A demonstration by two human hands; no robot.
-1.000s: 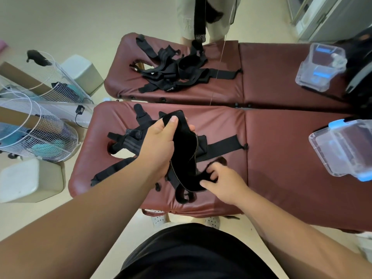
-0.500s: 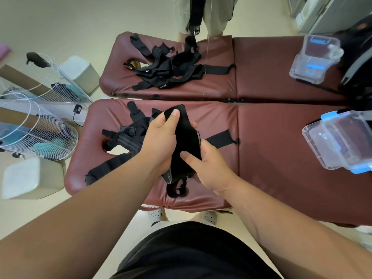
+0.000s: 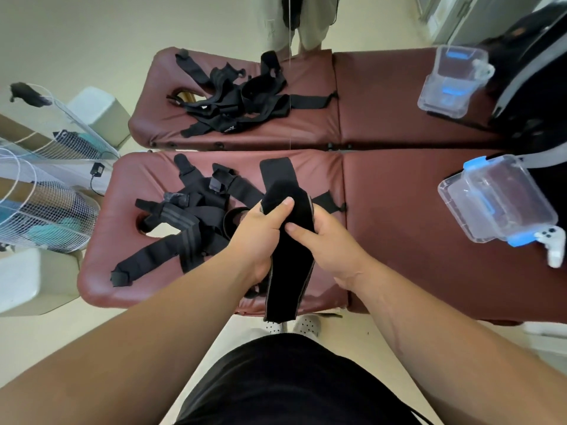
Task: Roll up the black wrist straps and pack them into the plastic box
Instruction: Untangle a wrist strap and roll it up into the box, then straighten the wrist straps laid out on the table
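left hand (image 3: 260, 231) + right hand (image 3: 328, 237): both grip one black wrist strap (image 3: 288, 265) | above maroon massage bed (image 3: 399, 228) | plastic box (image 3: 497, 204) at right

Maroon padded table (image 3: 399, 210) beside second table (image 3: 383, 96); cream floor (image 3: 76, 32); wire fan cages (image 3: 52, 210) at left.

Covered, cropped, unreadable
The left hand (image 3: 260, 237) and right hand (image 3: 326, 240) cover the middle of the held strap (image 3: 288, 277). The top edge crops a standing person (image 3: 311, 23) above the legs; the left edge crops a wire fan (image 3: 40, 210). Lettering on the far straps (image 3: 242, 96) is too small to read.
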